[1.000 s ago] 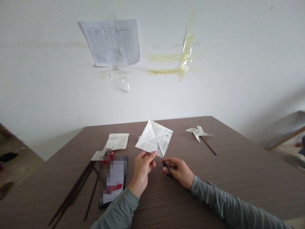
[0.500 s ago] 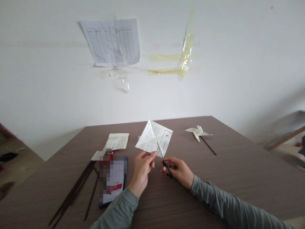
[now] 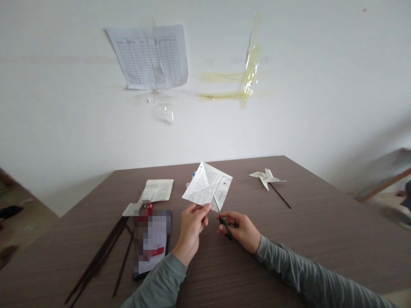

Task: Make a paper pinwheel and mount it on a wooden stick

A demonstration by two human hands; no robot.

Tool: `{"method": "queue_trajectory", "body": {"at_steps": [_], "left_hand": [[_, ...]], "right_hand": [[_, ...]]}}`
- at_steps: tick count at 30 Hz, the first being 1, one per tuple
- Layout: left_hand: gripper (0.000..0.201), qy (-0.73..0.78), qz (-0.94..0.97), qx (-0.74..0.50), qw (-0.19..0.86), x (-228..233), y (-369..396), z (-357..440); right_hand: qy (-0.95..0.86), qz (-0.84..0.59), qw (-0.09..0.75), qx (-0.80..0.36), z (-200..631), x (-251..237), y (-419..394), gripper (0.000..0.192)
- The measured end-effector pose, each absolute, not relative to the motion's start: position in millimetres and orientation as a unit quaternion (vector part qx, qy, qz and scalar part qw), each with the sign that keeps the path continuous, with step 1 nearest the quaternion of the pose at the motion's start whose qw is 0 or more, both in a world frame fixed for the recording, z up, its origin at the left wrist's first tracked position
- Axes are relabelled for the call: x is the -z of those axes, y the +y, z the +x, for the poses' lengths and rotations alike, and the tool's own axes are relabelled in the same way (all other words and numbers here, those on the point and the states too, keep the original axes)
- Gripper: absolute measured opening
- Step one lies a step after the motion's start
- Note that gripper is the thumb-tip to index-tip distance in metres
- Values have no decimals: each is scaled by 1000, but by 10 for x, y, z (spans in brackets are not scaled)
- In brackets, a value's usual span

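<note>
As I look down through the head camera, the brown table (image 3: 321,239) runs back to a straight far edge in front of the white wall (image 3: 305,107), and its side edges flare out toward me. To the right, a broad stretch of wood grain gives the right elbow room to swing — a white paper pinwheel (image 3: 267,178) on a dark stick lies out there, toward the far edge. The left side is tighter: a phone (image 3: 159,239), partly blurred into blocks, lies just beside the left forearm, with dark sticks (image 3: 99,256), a small red box (image 3: 148,207) and folded papers (image 3: 159,190) around it. The sheet of paper (image 3: 205,184) is held up over the middle of the table, ahead of both hands. My left hand (image 3: 192,226) pinches its near side between thumb and fingers, while my right hand (image 3: 243,230) grips the black handles of the scissors (image 3: 226,226), whose slim blades lie at the sheet's near part, tips toward its middle. Whether the blades are parted, I cannot tell. The sheet itself is white and roughly square, one corner pointing away from me — rows of small print cover much of it, a crease shows near the far corner, and a thin-lined frame holding a small dark mark sits toward its right.
</note>
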State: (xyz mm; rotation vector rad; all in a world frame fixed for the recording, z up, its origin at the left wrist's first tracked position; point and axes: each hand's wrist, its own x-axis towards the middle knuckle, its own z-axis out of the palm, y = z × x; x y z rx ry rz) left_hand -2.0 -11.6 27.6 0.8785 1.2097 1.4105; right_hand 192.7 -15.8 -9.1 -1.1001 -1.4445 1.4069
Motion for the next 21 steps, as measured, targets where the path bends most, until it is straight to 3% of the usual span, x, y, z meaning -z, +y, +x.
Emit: {"method": "queue_trajectory", "body": {"at_steps": [12,21], "left_hand": [[50,502,370,-597,504,-261,-103,-43],[52,503,369,-640,450,-270,-46,-135]], "right_hand": [[-574,-428,413,-563,1921,69,-188,68],[-675,-397,396,-480,2157,169,-107,45]]}}
